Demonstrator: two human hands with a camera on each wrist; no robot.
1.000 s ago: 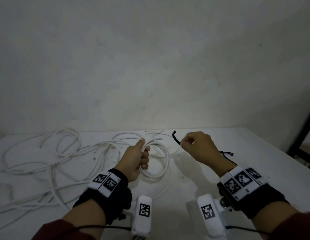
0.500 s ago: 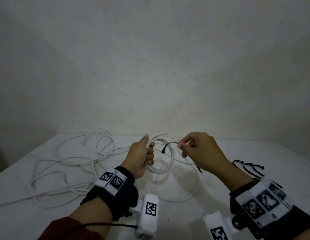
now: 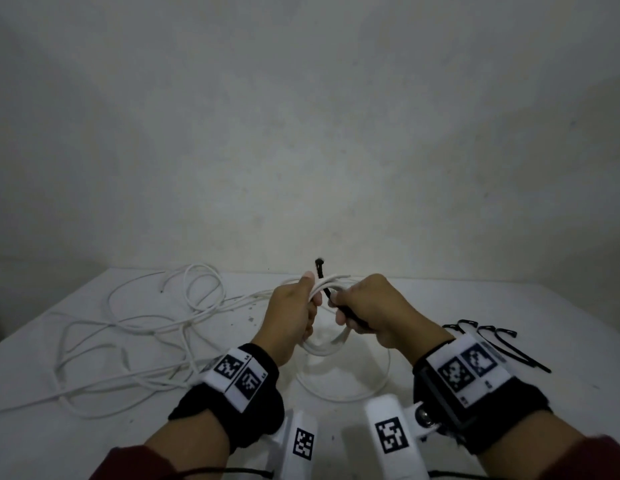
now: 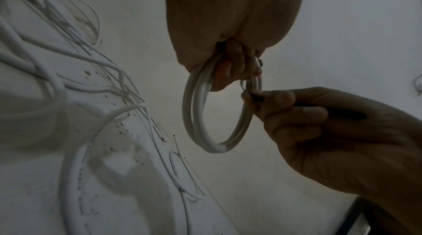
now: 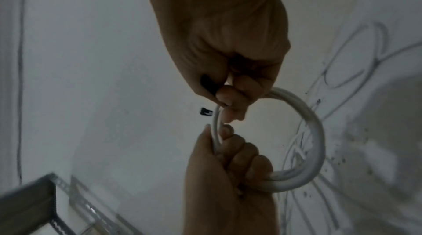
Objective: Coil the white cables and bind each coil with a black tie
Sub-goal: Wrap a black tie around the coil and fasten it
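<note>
coil [image 3: 331, 341]: small white loop, held up over table [image 3: 509, 393], between both hands
L hand [image 3: 289, 315]: fist curled round coil's top strands
tie [image 3: 320, 271]: black, laid across coil beside L thumb; head end sticks up past coil
R hand [image 3: 374, 313]: just R of coil, pinching tie's tail
step: binding 1st coil, tie not yet closed, I judge
next: needs tail fed thru head, pulled snug; L grip firm
spare ties [image 3: 488, 337]: on table, R of coil
loose cables [image 3: 145, 327]: tangled, L of coil, uncoiled
</note>
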